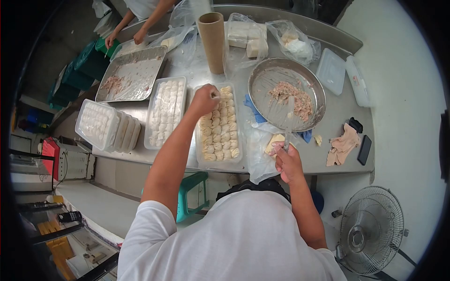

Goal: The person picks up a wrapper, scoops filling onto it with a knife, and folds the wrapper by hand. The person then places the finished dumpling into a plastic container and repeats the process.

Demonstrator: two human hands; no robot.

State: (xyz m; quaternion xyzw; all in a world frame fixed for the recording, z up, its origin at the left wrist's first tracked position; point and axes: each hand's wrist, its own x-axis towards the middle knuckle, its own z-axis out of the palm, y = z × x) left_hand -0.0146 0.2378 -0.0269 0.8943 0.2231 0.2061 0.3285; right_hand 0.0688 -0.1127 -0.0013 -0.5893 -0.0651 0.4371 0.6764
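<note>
My left hand (205, 99) is closed over the far left part of a clear container (200, 157) with rows of pleated dumplings (218, 133); what its fingers hold is too hidden to tell. In my right hand (288, 164) is the handle of a spatula (290, 114), its pale blade over the round metal pan (320, 100). Meat filling (296, 96) lies in that pan. Yellowish wrappers (275, 143) sit on a plastic bag (260, 154), beside my right fingers.
Left are a covered dumpling container (165, 112), stacked containers (105, 126) and a metal tray (131, 77). A cardboard tube (212, 44) stands behind. Right are a cloth (344, 145), a phone (364, 150) and a fan (370, 229). Another person's hands (139, 35) are at the far left.
</note>
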